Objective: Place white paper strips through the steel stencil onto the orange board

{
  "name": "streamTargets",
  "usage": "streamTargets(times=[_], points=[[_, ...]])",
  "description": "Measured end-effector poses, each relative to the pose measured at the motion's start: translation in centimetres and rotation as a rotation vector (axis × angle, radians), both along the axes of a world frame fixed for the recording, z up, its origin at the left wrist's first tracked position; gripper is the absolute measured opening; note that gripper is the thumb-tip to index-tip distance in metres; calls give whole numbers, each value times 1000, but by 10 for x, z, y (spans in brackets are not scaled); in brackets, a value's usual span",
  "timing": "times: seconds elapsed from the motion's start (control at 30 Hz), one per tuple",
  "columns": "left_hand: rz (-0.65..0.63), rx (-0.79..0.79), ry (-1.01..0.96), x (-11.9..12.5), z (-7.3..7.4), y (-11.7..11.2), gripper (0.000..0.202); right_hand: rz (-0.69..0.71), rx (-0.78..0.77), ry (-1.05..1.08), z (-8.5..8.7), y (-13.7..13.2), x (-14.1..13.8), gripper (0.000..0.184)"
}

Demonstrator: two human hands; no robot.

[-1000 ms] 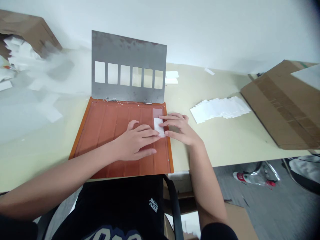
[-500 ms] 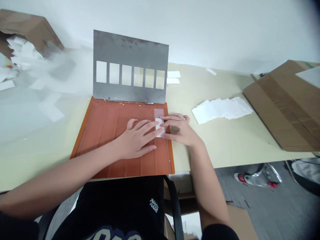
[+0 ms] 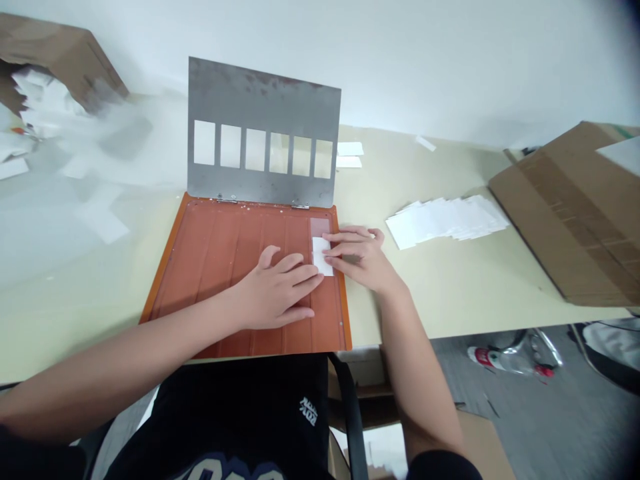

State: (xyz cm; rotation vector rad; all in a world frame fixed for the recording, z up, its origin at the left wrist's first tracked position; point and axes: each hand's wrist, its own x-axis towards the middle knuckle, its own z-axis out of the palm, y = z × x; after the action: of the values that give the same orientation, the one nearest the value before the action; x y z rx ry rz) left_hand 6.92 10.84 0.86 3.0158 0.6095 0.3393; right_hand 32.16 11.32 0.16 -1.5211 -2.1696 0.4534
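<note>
A small white card (image 3: 320, 265) lies on the right side of an orange-brown grooved board (image 3: 210, 247). Just above it is a pale translucent strip (image 3: 320, 227). My left hand (image 3: 283, 290) is open over the board, fingers spread, with fingertips at the card's lower left edge. From the right, my right hand (image 3: 363, 259) reaches over the board's rim. Its thumb and index fingertips are drawn together on the card, partly covering it. Hinged to the board's far edge, a grey metal plate (image 3: 260, 97) with several rectangular windows stands raised.
A fanned row of white cards (image 3: 445, 220) lies right of the board. Two white pieces (image 3: 350, 155) sit behind it. Cardboard boxes stand at right (image 3: 575, 220) and far left (image 3: 55, 50), the latter near white scraps (image 3: 45, 97). A plastic bottle (image 3: 515, 360) lies on the floor.
My left fingers have drawn back slightly down and left, uncovering more of the white card. My right thumb has moved up toward the index finger. The view has shifted slightly.
</note>
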Motion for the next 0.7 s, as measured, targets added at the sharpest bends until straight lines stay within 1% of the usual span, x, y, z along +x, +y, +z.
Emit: streamTargets(times=[0.27, 0.5, 0.7], points=[[14, -5, 27, 1, 0, -3, 55, -19, 49, 10, -2, 0, -4, 15], [38, -28, 57, 1, 2, -5, 57, -40, 53, 27, -4, 0, -5, 13], [44, -51, 79, 2, 1, -5, 60, -60, 19, 59, 0, -1, -6, 9]])
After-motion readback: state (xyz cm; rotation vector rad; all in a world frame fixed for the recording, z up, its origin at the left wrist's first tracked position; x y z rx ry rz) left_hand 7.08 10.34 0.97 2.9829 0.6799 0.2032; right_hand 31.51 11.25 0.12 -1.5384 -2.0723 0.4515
